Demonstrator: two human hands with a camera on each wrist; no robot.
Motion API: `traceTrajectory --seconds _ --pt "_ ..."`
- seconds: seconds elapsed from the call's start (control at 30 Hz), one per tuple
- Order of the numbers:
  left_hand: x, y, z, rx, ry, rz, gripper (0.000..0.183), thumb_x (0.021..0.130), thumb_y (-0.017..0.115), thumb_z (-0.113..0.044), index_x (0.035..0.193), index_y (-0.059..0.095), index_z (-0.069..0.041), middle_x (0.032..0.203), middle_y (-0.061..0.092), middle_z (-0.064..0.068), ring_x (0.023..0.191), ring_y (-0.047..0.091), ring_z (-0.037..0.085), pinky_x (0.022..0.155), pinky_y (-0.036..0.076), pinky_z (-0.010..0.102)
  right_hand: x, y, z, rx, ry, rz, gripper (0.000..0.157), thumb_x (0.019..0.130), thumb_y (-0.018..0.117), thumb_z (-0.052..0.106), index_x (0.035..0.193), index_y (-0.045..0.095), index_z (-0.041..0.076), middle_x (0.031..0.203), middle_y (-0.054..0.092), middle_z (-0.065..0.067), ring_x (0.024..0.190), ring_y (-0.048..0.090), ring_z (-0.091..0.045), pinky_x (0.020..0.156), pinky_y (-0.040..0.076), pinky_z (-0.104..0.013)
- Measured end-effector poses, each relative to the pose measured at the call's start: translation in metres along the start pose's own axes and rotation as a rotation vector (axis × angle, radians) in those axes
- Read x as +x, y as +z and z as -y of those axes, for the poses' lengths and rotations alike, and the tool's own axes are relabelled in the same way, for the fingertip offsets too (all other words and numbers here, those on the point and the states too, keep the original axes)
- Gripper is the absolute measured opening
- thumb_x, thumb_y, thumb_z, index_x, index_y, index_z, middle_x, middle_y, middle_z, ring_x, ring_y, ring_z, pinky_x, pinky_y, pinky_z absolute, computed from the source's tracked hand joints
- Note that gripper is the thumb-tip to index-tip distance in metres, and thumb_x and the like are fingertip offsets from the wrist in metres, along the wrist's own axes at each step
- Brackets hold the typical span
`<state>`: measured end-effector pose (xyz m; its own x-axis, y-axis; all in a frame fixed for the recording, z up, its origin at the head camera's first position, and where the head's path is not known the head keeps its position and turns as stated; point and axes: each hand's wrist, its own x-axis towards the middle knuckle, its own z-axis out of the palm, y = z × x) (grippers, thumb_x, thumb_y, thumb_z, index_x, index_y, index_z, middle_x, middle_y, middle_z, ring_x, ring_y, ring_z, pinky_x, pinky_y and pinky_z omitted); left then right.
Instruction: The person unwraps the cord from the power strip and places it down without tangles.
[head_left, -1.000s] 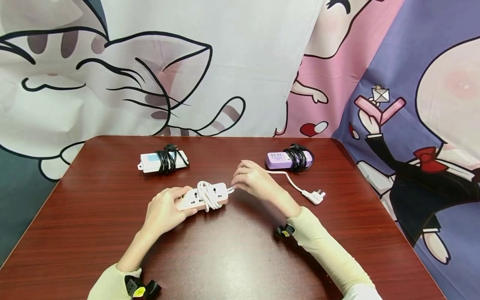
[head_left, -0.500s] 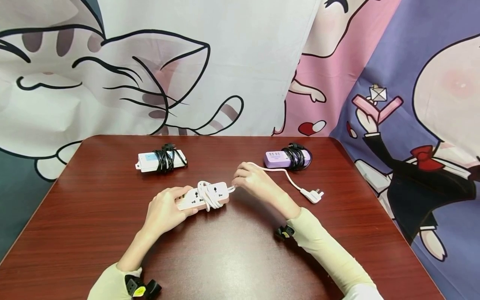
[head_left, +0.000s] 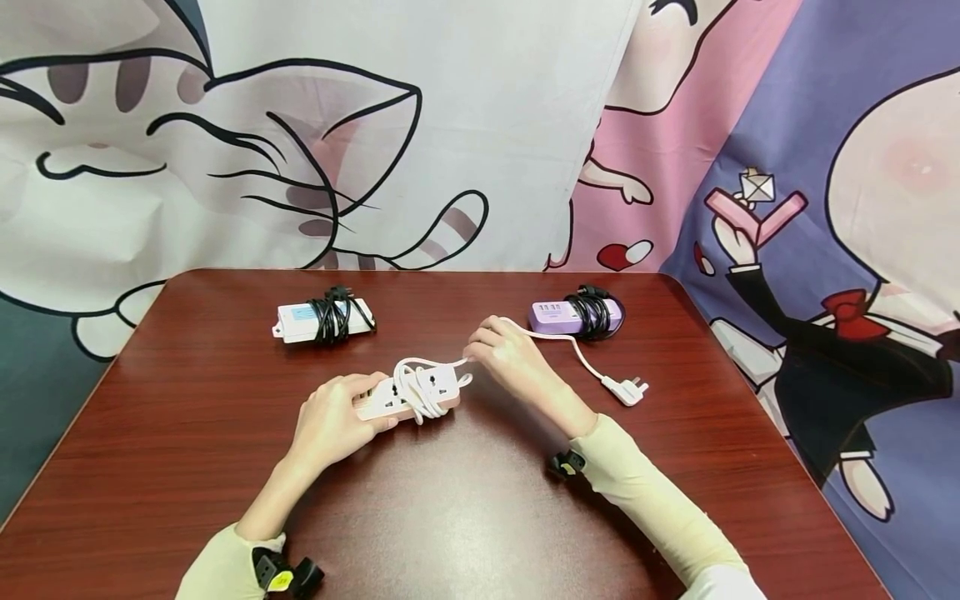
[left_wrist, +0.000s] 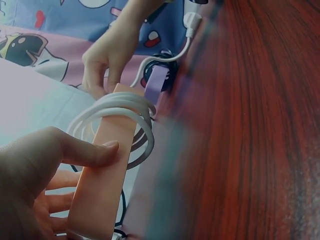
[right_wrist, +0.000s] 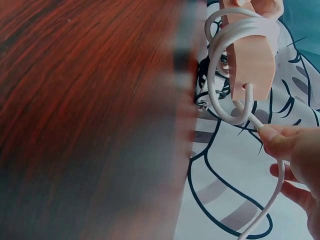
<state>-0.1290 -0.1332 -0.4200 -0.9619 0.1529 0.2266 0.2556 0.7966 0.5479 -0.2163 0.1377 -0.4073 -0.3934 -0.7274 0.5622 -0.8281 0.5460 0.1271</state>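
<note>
My left hand grips the left end of a white and pink power strip, its thumb along the side in the left wrist view. White cord is wound in several loops around the strip's middle. With thumb and fingers my right hand pinches the cord just off the strip's right end. In the right wrist view the pinched cord runs from the loops to the fingertips, and another stretch enters the strip's end. Beyond the hand, the loose cord trails right to a white plug.
A white power strip wrapped in black cord lies at the back left of the brown table. A purple power strip, also bound with black cord, lies at the back right. A printed cloth hangs behind the table.
My right hand has risen slightly, drawing the cord away from the strip's end, so a small loop now shows there. The left hand and power strip have hardly moved.
</note>
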Motion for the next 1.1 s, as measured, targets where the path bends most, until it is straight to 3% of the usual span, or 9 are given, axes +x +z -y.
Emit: traceTrajectory --seconds 0.53,0.87,1.1 --pt "0.002 0.002 0.002 0.009 -0.013 -0.005 0.051 0.064 0.086 -0.036 0.111 0.071 -0.023 0.106 0.072 0.003 0.079 0.062 0.021 0.054 0.042 0.036 -0.002 -0.003 0.004 -0.034 0.071 -0.093 0.009 0.087 0.063 0.016 0.083 0.070 0.013 0.086 0.069 0.001 0.090 0.058 -0.020 0.087 0.046 -0.032" --pt "0.003 0.002 0.005 0.004 -0.044 -0.003 0.043 0.066 0.085 -0.037 0.106 0.071 -0.029 0.087 0.070 0.000 0.068 0.053 0.016 0.051 0.037 0.032 -0.008 -0.014 0.011 -0.040 0.058 -0.128 0.007 0.085 0.063 0.006 0.084 0.069 0.011 0.087 0.066 -0.001 0.090 0.056 -0.021 0.088 0.045 -0.035" --pt "0.002 0.002 0.007 0.016 -0.076 -0.005 0.049 0.066 0.084 -0.035 0.112 0.070 -0.025 0.105 0.071 0.004 0.077 0.060 0.021 0.054 0.040 0.035 -0.014 -0.026 0.016 -0.035 0.070 -0.114 0.011 0.085 0.060 0.004 0.088 0.068 0.012 0.091 0.065 -0.001 0.095 0.056 -0.021 0.095 0.043 -0.037"
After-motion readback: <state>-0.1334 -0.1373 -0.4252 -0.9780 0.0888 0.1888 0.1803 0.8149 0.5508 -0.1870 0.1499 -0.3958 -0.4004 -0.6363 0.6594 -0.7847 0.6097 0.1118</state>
